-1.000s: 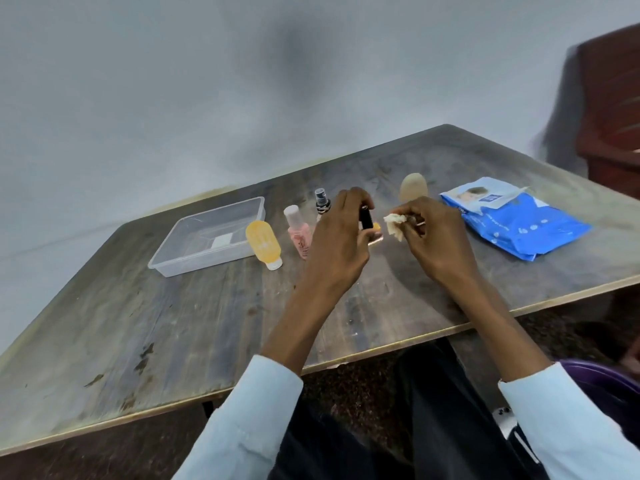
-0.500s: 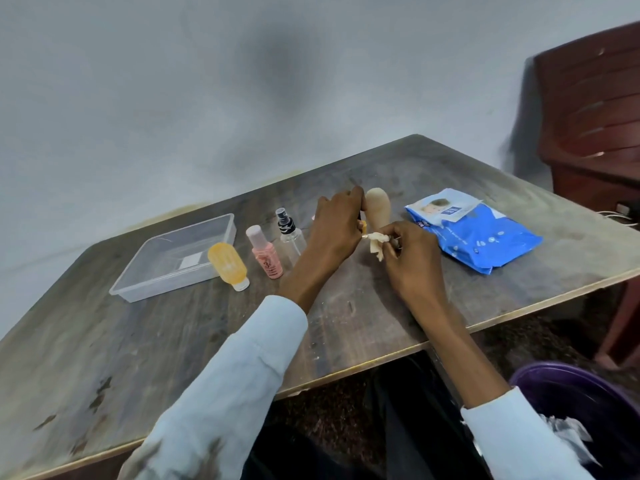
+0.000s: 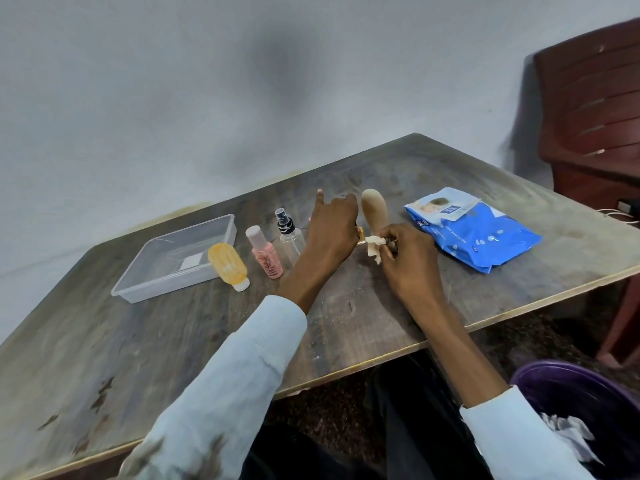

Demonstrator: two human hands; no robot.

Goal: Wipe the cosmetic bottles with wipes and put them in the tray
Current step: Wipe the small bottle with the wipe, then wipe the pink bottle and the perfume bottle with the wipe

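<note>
1. Left hand (image 3: 330, 232): fingers curled round a small cosmetic item (image 3: 360, 234), of which only an orange-yellow sliver shows at the hand's right edge. The little finger sticks up, away from the grip.
2. Right hand (image 3: 410, 258): fingertips pinch a crumpled white wipe (image 3: 375, 245) and press it against the exposed end of the small cosmetic item. A thin dark part shows between the right fingers; what it is cannot be told.
3. Both hands work above the middle of the wooden table (image 3: 173, 341), just in front of a beige bottle (image 3: 374, 209) standing upright.
4. Clear plastic tray (image 3: 138, 289): sits at the table's left, apart from both hands. A small white label shows through its floor.
5. Yellow bottle (image 3: 228, 265): cap down, leaning against the tray's near right corner.
6. Pink bottle (image 3: 265, 252): upright, just right of the yellow bottle.
7. Clear spray bottle (image 3: 289, 233) with black nozzle: upright, between the pink bottle and the left hand.
8. Blue wipes pack (image 3: 474, 233): lies flat at the right of the table, near the right hand, flap lifted.
9. Purple bin (image 3: 554, 379): stands below the table at lower right and holds crumpled white wipes.
10. A dark red chair (image 3: 595, 98) stands beyond the table's right end.
</note>
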